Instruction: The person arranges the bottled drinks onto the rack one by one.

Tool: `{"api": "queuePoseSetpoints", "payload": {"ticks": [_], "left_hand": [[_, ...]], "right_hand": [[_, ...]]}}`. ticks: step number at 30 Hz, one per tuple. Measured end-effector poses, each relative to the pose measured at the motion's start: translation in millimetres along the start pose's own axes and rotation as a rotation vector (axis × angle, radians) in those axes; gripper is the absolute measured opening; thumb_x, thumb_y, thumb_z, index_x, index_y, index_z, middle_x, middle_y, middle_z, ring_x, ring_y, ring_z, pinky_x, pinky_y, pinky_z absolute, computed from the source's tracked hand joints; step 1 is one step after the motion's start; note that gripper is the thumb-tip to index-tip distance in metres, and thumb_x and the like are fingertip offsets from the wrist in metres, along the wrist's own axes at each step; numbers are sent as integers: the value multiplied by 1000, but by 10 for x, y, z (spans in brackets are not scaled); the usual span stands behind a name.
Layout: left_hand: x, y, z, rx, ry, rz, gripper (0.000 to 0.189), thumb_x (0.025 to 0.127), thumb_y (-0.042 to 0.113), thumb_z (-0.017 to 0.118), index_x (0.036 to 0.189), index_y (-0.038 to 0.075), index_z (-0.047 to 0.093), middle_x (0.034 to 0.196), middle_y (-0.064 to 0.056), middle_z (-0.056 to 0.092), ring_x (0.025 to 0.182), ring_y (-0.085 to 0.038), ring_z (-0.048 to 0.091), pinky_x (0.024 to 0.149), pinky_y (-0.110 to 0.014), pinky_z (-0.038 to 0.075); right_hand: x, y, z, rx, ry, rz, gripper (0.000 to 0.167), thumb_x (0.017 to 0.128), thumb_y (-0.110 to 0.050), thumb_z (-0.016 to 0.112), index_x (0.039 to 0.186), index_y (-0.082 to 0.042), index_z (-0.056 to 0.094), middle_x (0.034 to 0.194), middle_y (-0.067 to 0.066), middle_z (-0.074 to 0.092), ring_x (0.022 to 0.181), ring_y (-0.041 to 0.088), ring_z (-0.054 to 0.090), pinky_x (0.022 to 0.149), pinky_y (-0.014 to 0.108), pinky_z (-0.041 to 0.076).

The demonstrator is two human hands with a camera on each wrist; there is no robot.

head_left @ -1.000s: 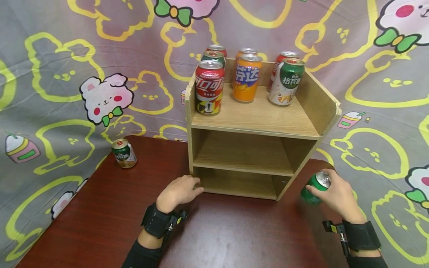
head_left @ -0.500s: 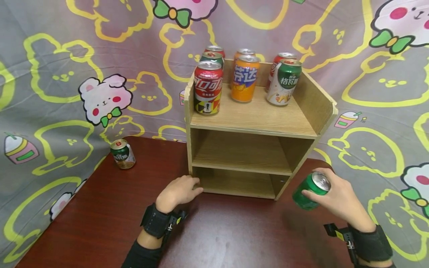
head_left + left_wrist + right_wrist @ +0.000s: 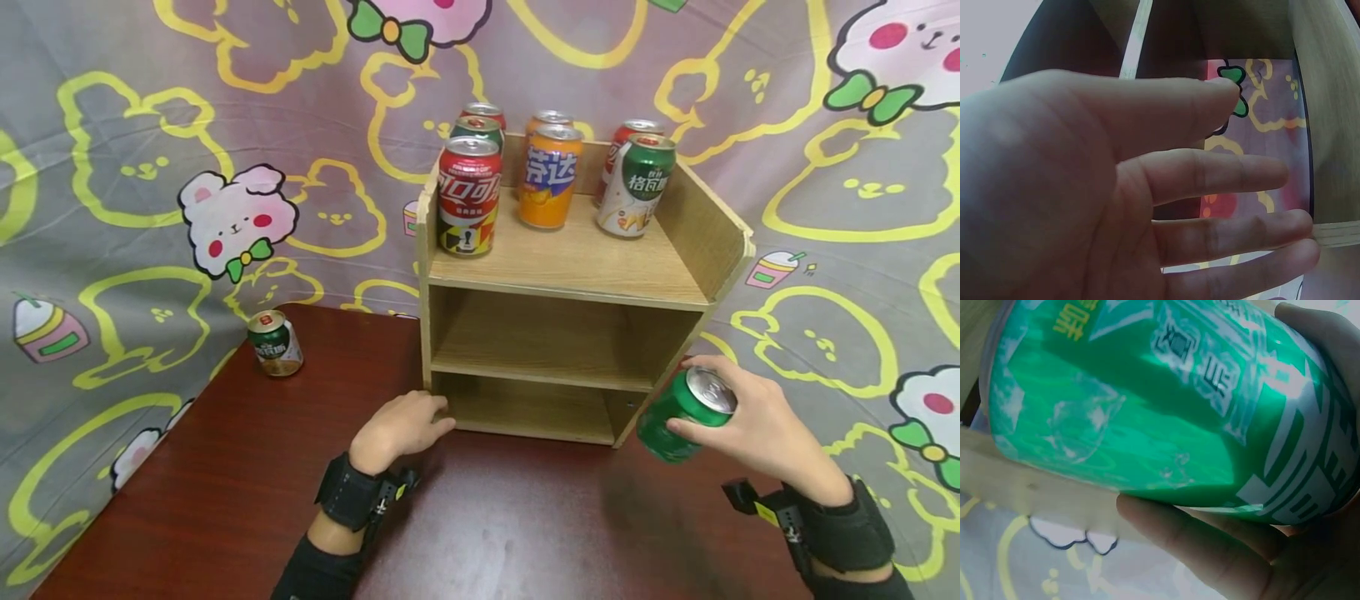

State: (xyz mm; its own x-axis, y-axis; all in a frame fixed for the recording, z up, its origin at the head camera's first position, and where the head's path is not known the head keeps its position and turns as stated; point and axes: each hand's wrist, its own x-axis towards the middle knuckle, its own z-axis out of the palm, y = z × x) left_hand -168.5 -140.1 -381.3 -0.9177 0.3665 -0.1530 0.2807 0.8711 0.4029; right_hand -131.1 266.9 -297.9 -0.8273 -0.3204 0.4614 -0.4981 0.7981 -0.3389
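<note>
My right hand (image 3: 765,429) grips a green soda can (image 3: 672,421) near its silver top, thumb on one side and fingers on the other. The can tilts in the air beside the right front edge of the wooden shelf unit (image 3: 570,293). In the right wrist view the can's green side with white and yellow lettering (image 3: 1166,419) fills most of the frame. My left hand (image 3: 399,429) holds nothing; its fingers are extended at the shelf's lower left front corner. The left wrist view has those fingers (image 3: 1229,234) reaching to the wooden edge, seemingly touching it.
On the top shelf stand several cans, among them a red cola can (image 3: 468,200), an orange can (image 3: 550,179) and a green-and-white can (image 3: 637,187). Another green can (image 3: 276,343) stands at the back left of the dark red table (image 3: 225,492). A patterned cloth (image 3: 337,100) hangs behind.
My right hand has carried the green can leftward, closer to the shelf's right side, with the can tilting more. The left hand stays at the shelf corner.
</note>
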Motion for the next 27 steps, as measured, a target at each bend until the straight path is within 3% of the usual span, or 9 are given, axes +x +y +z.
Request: {"api": "queuePoseSetpoints", "payload": {"ticks": [8, 18, 27], "left_hand": [[-7, 10, -4, 0, -4, 8, 45, 95, 32, 56, 128, 1, 57, 124, -16, 57, 118, -33, 50, 96, -46, 41], [-23, 22, -7, 9, 12, 28, 43, 95, 30, 57, 126, 1, 59, 121, -16, 59, 116, -33, 52, 95, -45, 42], [-22, 13, 12, 3, 6, 15, 45, 95, 32, 57, 128, 1, 58, 124, -17, 57, 118, -33, 50, 96, -46, 41]], "right_hand": [[161, -221, -115, 19, 5, -90, 72, 51, -19, 94, 114, -13, 59, 98, -5, 62, 73, 7, 56, 62, 15, 44], [410, -461, -278, 23, -36, -170, 72, 54, -21, 93, 116, -15, 59, 93, -1, 61, 75, 8, 54, 58, 21, 46], [685, -664, -486, 65, -49, -208, 72, 55, -17, 93, 118, -13, 58, 94, -3, 61, 74, 8, 55, 57, 19, 46]]}}
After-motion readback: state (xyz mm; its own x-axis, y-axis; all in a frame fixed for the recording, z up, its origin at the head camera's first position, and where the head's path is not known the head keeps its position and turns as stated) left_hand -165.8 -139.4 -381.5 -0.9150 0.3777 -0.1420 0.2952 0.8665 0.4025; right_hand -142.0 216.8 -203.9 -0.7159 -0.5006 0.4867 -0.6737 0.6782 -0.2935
